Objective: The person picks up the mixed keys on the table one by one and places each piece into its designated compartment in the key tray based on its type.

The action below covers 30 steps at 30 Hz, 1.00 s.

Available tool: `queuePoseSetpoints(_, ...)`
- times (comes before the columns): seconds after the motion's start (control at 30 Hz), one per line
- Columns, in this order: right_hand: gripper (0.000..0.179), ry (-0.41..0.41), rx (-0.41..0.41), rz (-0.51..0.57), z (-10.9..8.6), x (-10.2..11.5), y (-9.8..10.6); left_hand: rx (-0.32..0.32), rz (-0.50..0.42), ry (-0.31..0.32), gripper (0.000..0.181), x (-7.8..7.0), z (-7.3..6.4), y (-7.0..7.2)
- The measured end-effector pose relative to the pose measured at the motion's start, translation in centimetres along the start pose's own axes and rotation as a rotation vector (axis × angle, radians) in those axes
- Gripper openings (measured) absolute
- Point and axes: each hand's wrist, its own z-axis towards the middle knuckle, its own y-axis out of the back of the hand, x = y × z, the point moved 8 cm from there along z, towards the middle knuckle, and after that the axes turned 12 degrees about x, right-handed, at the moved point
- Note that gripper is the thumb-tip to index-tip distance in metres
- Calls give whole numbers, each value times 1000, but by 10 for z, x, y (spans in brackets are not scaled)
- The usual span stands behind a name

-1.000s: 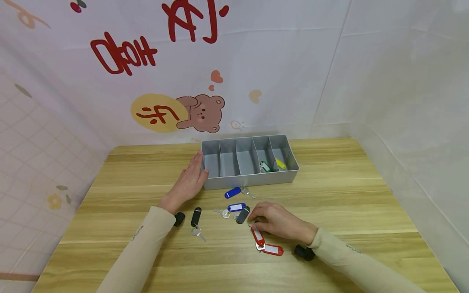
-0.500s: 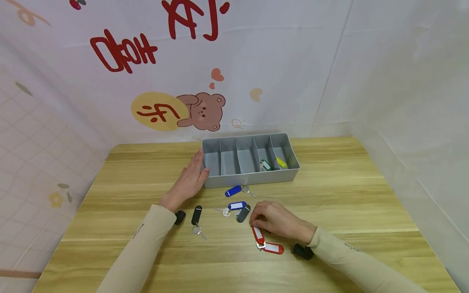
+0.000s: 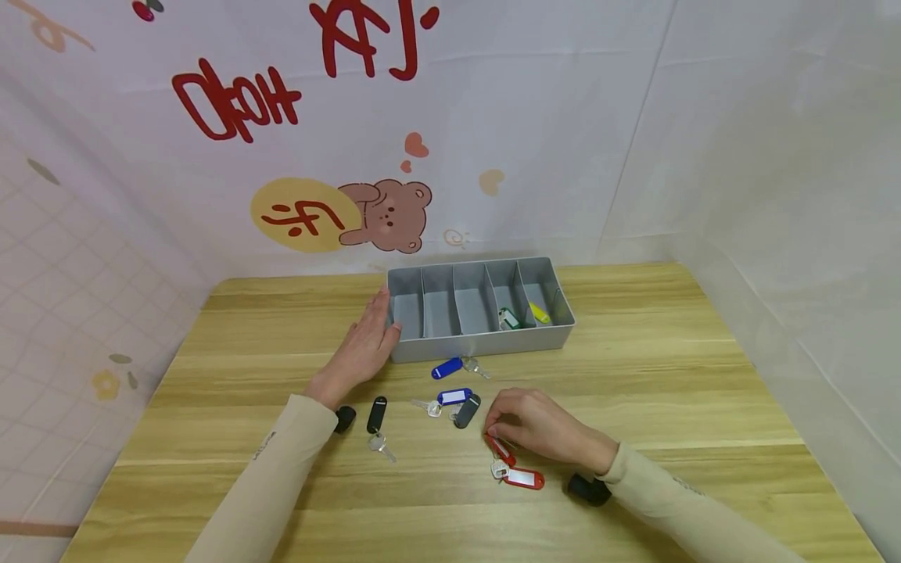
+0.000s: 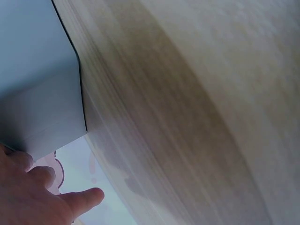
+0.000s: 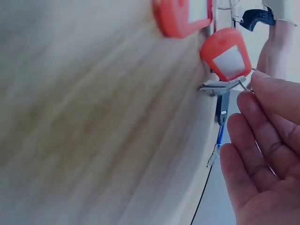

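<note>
My left hand point(image 3: 360, 348) lies with extended fingers against the left end of a grey divided tray point(image 3: 479, 345). At the front right, my right hand point(image 3: 542, 428) pinches the metal ring of a red key tag point(image 5: 228, 55) between thumb and index finger. This tag hangs tilted close over the table, and a key beside it shows below the fingertips in the right wrist view. A second red key tag point(image 3: 524, 478) lies flat just nearer to me, with a silver key point(image 3: 499, 469) at its left end. The other right fingers are loosely bent.
Two blue key tags point(image 3: 446, 368), a dark grey tag point(image 3: 468, 411) and a black tag point(image 3: 377, 415) lie with keys before the tray. Inside it, a green tag point(image 3: 510, 318) and a yellow tag point(image 3: 540, 313) occupy the two right compartments. A printed cloth wall point(image 3: 563, 156) stands behind.
The pinched red key tag has turned, its white label facing away from the head view now. My right hand has shifted slightly right. The left hand stays at the tray.
</note>
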Motion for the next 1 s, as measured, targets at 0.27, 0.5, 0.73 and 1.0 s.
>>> queuePoseSetpoints(0.27, 10, 27, -72, 3, -12, 5, 10, -5, 1, -1, 71, -1, -1, 1)
queuePoseSetpoints(0.5, 7, 51, -112, 45, -21, 5, 19, -4, 2, -9, 71, -2, -2, 1)
queuePoseSetpoints(0.73, 14, 53, -148, 77, -26, 6, 27, -13, 8, -15, 72, -3, -3, 2)
queuePoseSetpoints(1.0, 13, 41, -188, 77, -29, 6, 34, -20, 4, -23, 72, -4, -3, 2)
